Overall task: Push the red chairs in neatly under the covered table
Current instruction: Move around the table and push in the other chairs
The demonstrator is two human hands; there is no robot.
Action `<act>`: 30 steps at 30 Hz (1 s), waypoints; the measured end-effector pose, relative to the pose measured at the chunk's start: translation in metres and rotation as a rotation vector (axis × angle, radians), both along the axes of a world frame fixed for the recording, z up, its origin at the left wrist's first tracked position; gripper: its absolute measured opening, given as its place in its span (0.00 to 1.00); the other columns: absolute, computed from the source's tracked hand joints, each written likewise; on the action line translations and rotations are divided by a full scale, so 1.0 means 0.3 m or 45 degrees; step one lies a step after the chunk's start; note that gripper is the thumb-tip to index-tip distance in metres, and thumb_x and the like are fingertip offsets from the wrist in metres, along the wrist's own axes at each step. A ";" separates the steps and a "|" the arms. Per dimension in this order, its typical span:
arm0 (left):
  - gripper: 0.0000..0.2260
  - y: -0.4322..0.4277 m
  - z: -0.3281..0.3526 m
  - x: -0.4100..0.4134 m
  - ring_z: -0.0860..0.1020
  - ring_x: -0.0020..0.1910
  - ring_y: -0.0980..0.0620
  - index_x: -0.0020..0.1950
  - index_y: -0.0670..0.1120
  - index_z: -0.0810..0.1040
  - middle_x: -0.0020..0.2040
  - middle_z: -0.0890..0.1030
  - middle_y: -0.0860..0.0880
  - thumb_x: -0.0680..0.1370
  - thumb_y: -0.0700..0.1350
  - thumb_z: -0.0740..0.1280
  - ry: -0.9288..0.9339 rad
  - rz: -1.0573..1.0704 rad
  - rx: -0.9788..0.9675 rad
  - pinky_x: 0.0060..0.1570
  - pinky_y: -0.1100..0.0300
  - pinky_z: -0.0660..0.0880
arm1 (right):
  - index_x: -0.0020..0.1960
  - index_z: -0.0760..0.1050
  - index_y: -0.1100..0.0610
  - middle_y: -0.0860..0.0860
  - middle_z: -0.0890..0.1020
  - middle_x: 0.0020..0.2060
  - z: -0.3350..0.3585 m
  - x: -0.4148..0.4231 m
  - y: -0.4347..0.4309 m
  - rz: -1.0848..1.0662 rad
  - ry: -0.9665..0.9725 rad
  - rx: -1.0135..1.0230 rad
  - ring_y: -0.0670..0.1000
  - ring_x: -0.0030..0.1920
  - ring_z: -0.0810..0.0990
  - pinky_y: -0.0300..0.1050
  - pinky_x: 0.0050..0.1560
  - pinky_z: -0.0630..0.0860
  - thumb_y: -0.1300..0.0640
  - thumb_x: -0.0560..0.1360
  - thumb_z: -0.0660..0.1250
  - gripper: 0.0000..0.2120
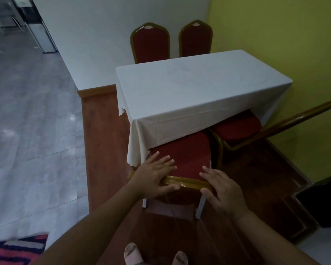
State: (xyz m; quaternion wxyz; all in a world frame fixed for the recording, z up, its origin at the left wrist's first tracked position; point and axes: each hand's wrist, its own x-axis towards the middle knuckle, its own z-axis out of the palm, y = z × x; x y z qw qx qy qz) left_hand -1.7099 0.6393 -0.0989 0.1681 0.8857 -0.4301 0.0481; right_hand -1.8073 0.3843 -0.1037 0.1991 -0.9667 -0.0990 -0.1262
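A table under a white cloth (199,92) stands on a raised wooden platform. Directly below me is a red chair with a gold frame (187,155), its seat partly under the cloth. My left hand (153,176) grips the left end of its gold top rail, fingers over the red backrest and thumb under the rail. My right hand (224,190) holds the right end of the same rail. A second red chair (237,129) sits to the right, seat part way under the table, its back angled out. Two more red chairs (151,44) (196,40) stand at the far side.
A yellow wall (285,35) runs along the right, a white wall (103,35) behind. The wooden platform (103,140) drops to a grey tiled floor (27,131) on the left. A dark object (323,203) sits at the right edge. A patterned rug (13,251) lies lower left.
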 end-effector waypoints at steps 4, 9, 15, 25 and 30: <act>0.37 -0.005 0.015 0.034 0.64 0.72 0.51 0.68 0.46 0.73 0.68 0.72 0.46 0.72 0.72 0.55 -0.009 -0.029 0.109 0.71 0.43 0.57 | 0.65 0.74 0.53 0.51 0.73 0.67 0.021 0.008 0.139 -0.213 -0.026 0.132 0.52 0.69 0.69 0.56 0.68 0.65 0.42 0.80 0.47 0.26; 0.37 -0.019 -0.017 -0.021 0.63 0.71 0.55 0.70 0.47 0.71 0.68 0.73 0.48 0.72 0.72 0.55 0.092 0.079 -0.117 0.71 0.49 0.61 | 0.66 0.74 0.52 0.50 0.74 0.67 0.004 0.016 0.161 -0.325 -0.002 0.127 0.51 0.69 0.69 0.55 0.71 0.61 0.41 0.80 0.47 0.26; 0.36 -0.056 -0.016 -0.048 0.68 0.67 0.56 0.69 0.48 0.71 0.64 0.77 0.48 0.72 0.72 0.55 0.047 0.162 -0.193 0.68 0.52 0.64 | 0.61 0.78 0.55 0.50 0.79 0.61 0.008 0.019 0.106 -0.168 -0.132 0.143 0.50 0.62 0.76 0.47 0.61 0.73 0.46 0.81 0.49 0.24; 0.36 -0.221 -0.005 -0.164 0.72 0.66 0.52 0.69 0.48 0.72 0.65 0.77 0.48 0.73 0.72 0.51 0.161 0.266 -0.183 0.65 0.57 0.62 | 0.59 0.80 0.56 0.50 0.80 0.59 -0.023 -0.004 -0.106 -0.063 -0.242 0.093 0.49 0.60 0.78 0.46 0.55 0.77 0.48 0.81 0.49 0.23; 0.37 -0.379 0.014 -0.201 0.67 0.70 0.54 0.72 0.50 0.66 0.69 0.72 0.49 0.74 0.72 0.45 0.231 0.242 -0.126 0.67 0.60 0.60 | 0.58 0.79 0.59 0.53 0.81 0.58 -0.020 -0.005 -0.264 -0.119 -0.233 0.054 0.51 0.61 0.76 0.48 0.56 0.76 0.48 0.81 0.44 0.27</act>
